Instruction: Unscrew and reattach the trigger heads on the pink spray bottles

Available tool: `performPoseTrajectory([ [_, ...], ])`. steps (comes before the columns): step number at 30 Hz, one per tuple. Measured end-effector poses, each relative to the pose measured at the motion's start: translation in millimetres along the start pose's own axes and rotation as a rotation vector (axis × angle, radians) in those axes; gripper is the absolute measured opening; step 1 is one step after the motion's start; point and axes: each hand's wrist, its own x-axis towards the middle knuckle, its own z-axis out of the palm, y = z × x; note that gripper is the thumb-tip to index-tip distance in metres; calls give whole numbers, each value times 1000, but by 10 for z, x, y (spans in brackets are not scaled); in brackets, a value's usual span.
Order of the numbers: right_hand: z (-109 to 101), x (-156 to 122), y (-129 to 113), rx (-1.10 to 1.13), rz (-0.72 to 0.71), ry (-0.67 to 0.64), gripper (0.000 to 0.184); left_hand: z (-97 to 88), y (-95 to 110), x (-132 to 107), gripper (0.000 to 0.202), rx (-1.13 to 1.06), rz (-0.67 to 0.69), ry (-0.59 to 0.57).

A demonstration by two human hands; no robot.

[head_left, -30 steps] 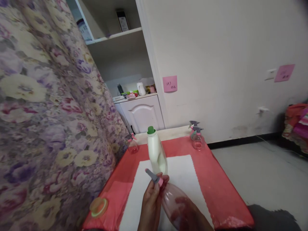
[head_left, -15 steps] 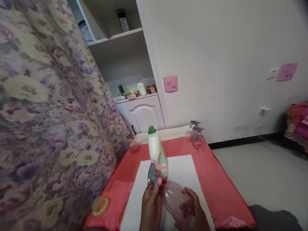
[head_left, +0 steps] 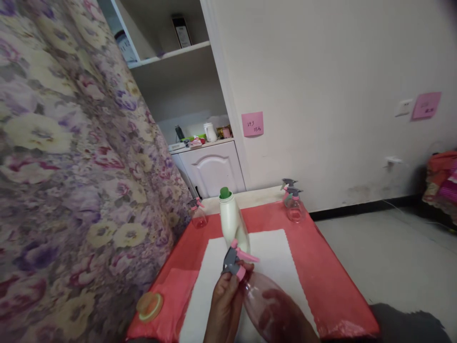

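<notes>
A clear pinkish spray bottle (head_left: pixel 255 290) with a grey and pink trigger head (head_left: pixel 233 262) is tilted low over the table. My left hand (head_left: pixel 224 295) is closed around its neck, just under the pink collar. My right hand (head_left: pixel 282 314) is pressed to the bottle's far side and underside, seen blurred through the clear plastic. Just beyond the trigger head stands a pale green jug-like bottle (head_left: pixel 232 219), with a green spout insert (head_left: pixel 224 192) in its open neck.
White cloth (head_left: pixel 200 290) lies on the red-covered table (head_left: pixel 332 286). More spray bottles stand at the back right (head_left: pixel 295 212) and back left (head_left: pixel 199 218). A yellowish-green round cap (head_left: pixel 150 306) lies front left. A floral curtain (head_left: pixel 89 190) hangs along the left side.
The spray bottle's head has tipped and shifted slightly right. My right hand has slid from the bottle's right side to behind and beneath it.
</notes>
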Motion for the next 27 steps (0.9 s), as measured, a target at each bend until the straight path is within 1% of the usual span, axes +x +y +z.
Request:
performPoseTrajectory([
  [1,11,-2,-20,40,75,-37,63,-2,-8,-4,21,17,-10,-29],
  [2,20,-11,-33,55,116,-60,68,4,-16,-6,22,31,-17,-43],
  [4,23,-36,-42,89,180,-97,75,35,-31,-8,28,32,-24,-26],
  [6,13,-49,-30,154,238,-132,75,66,-40,-7,34,12,-25,5],
  [8,3,-30,3,229,257,-135,71,71,-47,-4,37,-9,-18,30],
  [9,0,-6,30,263,238,-101,68,60,-51,-2,36,-16,-11,40],
  [12,-3,114,148,275,105,100,59,-5,-74,0,34,-13,17,74],
  [14,-19,204,238,229,22,204,62,-43,-90,0,32,25,38,85],
  [17,-80,289,335,152,-4,226,70,-49,-95,-3,28,82,57,103],
  [19,-127,291,355,150,12,197,69,-21,-80,-7,27,100,43,108],
  [21,-154,256,334,194,73,105,70,18,-56,-13,26,102,22,94],
  [24,-125,170,233,245,204,-61,79,69,-21,-24,25,92,11,69],
  [25,-98,141,190,248,215,-86,80,80,-13,-27,27,84,14,72],
  [27,-36,93,112,242,183,-86,77,92,-8,-30,33,70,19,85],
])
